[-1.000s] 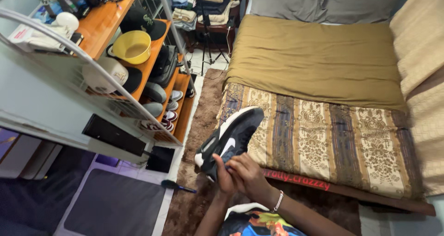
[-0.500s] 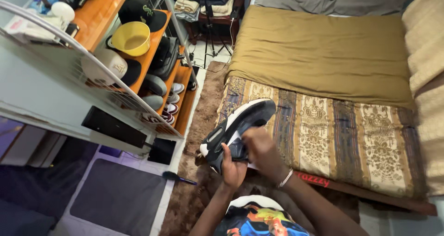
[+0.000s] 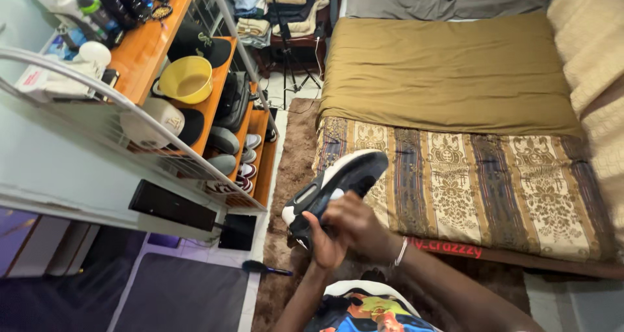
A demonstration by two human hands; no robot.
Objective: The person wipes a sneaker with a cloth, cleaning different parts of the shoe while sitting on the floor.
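Black and white, the sneaker (image 3: 331, 189) sits up in front of me, heel end low near my lap and toe pointing up and away, over the edge of the patterned bedspread (image 3: 481, 182). In the head view, the only one I have, my left hand (image 3: 323, 244) is wrapped around the heel end from below, fingers closed on it, so the shoe is off the floor and carried by that grip. My right hand (image 3: 356, 225) lies over the side of the shoe near the opening, fingers curled against it; whether they pinch a lace, the tongue or only press on the upper, I cannot tell, because the hand hides that part. As I judge it, the shoe is picked up and firmly in hand, and the work on its upper is under way, not finished; I can see no sign that it is cleaned, laced or ready to put down. A small dark brush (image 3: 263, 267) lies untouched on the brown rug (image 3: 292, 143) just left of my arm. Further left stands the wooden shelf rack (image 3: 214, 91) with caps, a yellow bowl (image 3: 186, 80) and more shoes in its lower tiers.
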